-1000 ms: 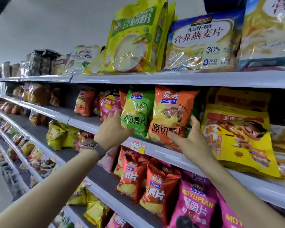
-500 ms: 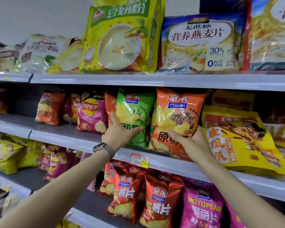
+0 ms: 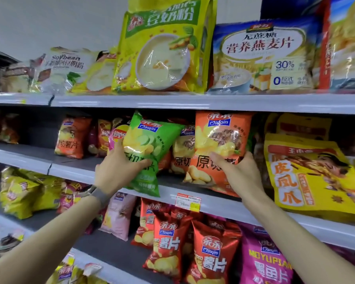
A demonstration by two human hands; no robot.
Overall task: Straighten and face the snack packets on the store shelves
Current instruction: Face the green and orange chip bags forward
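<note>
1. On the left wrist sits a watch [image 3: 94,193] with a grey band.
2. The left hand [image 3: 119,171] and the right hand [image 3: 241,174] are bare.
3. Both forearms are bare too.

Left hand [image 3: 117,169] grips green packet [image 3: 150,144], thumb on front. Packet is tilted, its bottom hanging over middle shelf [image 3: 223,206] edge. Watch [image 3: 98,193] on left wrist. Right hand [image 3: 237,171] grips orange packet [image 3: 219,144] low down, thumb on front; packet roughly upright, facing out. Second orange packet [image 3: 181,152] behind, between the two. Price tag [image 3: 188,201] on shelf edge below. Yellow bag [image 3: 312,175] just right of the orange packet, leaning. Top shelf: soy powder bag [image 3: 162,48], oat bag [image 3: 262,56] beside it. Lower shelf: red packets [image 3: 168,247], magenta packet [image 3: 264,261] to their right.
</note>
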